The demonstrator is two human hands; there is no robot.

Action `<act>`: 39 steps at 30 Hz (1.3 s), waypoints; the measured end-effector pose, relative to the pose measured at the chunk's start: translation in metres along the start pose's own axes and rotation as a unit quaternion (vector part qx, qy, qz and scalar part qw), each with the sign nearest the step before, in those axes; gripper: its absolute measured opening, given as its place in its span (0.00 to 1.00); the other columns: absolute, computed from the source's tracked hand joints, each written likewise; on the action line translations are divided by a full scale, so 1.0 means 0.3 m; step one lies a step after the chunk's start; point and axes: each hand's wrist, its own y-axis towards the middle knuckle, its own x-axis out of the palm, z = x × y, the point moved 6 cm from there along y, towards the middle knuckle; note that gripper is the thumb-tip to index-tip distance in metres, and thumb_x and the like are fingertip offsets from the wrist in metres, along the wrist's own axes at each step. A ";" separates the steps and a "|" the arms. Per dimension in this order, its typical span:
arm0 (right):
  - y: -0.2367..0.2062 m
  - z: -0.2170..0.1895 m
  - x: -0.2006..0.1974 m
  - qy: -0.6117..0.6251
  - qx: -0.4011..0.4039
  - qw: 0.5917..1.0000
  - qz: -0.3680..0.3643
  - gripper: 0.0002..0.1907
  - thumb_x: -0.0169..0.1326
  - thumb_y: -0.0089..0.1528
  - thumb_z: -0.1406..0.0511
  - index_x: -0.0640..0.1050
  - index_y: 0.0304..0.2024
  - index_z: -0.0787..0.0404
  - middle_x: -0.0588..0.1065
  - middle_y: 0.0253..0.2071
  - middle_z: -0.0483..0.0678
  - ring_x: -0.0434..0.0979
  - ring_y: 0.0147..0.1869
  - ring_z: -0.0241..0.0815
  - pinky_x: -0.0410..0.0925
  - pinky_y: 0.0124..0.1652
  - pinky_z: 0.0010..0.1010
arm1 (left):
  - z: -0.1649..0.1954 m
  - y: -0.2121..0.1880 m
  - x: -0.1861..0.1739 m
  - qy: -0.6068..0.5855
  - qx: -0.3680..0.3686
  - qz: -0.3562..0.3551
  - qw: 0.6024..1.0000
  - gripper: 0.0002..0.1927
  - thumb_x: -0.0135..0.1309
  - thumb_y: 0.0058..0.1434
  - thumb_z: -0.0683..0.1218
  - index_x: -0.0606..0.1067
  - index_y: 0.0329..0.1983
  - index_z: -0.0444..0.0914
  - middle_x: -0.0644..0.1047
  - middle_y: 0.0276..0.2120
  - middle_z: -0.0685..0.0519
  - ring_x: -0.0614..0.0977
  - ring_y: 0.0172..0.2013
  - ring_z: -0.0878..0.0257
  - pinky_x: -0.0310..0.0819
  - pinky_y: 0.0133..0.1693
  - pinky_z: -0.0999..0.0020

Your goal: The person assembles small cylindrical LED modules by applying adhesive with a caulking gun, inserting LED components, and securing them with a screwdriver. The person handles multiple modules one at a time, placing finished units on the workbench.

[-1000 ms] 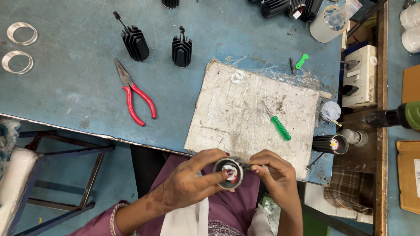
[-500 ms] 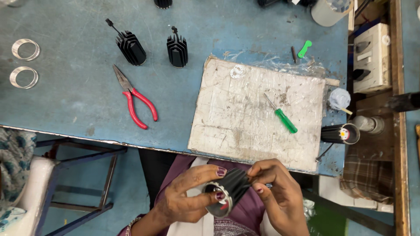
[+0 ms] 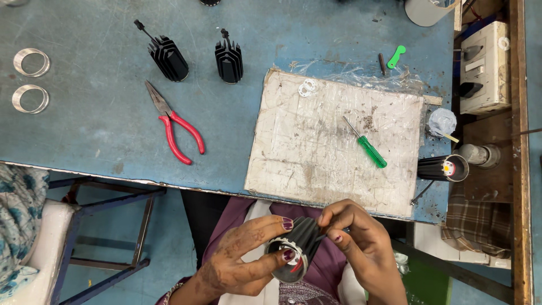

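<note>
Below the table's front edge, over my lap, both hands hold a black finned cylinder (image 3: 298,247) with a white ring and a red wire at its open end. My left hand (image 3: 240,264) wraps it from the left, with the thumb across the open mouth. My right hand (image 3: 361,245) pinches its far end from the right. A green-handled screwdriver (image 3: 366,145) lies on the worn white board (image 3: 316,164) just above my hands.
Red-handled pliers (image 3: 172,131) lie on the blue table (image 3: 101,118). Two black finned cylinders (image 3: 168,57) (image 3: 228,59) stand behind them. Two metal rings (image 3: 31,62) (image 3: 30,99) sit far left. Another finned cylinder (image 3: 441,168) lies at the right by a switch box (image 3: 485,68).
The cylinder has turned in my hands, from open end facing up to lying on its side with the fins showing. My hands have dropped slightly lower. The screwdriver stays on the board.
</note>
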 end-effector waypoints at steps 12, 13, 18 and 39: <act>0.024 -0.071 0.049 -0.053 0.036 0.997 -0.051 0.07 0.58 0.63 0.68 0.75 0.34 0.67 0.71 0.46 0.53 0.72 0.48 0.40 0.67 0.50 0.31 | -0.010 0.006 -0.025 0.010 0.033 -0.004 0.999 0.08 0.69 0.53 0.35 0.79 0.32 0.33 0.79 0.51 0.39 0.85 0.52 0.43 0.87 0.50 0.55; 0.027 -0.084 0.058 -0.086 0.009 0.994 -0.065 0.09 0.59 0.63 0.68 0.74 0.33 0.67 0.70 0.46 0.52 0.71 0.50 0.41 0.66 0.52 0.31 | -0.009 0.008 -0.024 0.010 0.039 -0.006 0.999 0.09 0.69 0.54 0.35 0.78 0.31 0.34 0.79 0.51 0.39 0.85 0.52 0.44 0.87 0.49 0.56; 0.049 -0.063 0.052 -0.071 0.040 0.993 -0.085 0.11 0.58 0.64 0.67 0.74 0.29 0.65 0.69 0.45 0.51 0.67 0.45 0.39 0.62 0.43 0.28 | 0.014 0.023 -0.011 0.012 0.062 -0.014 0.998 0.11 0.69 0.59 0.36 0.76 0.33 0.36 0.79 0.51 0.41 0.85 0.53 0.45 0.89 0.49 0.58; 0.192 0.112 -0.148 -0.271 -0.024 0.952 0.144 0.10 0.56 0.65 0.63 0.78 0.46 0.60 0.77 0.47 0.53 0.76 0.51 0.45 0.70 0.49 0.37 | -0.146 0.056 0.050 0.131 -0.085 -0.079 0.985 0.16 0.67 0.58 0.47 0.80 0.45 0.35 0.73 0.55 0.39 0.78 0.57 0.44 0.79 0.56 0.57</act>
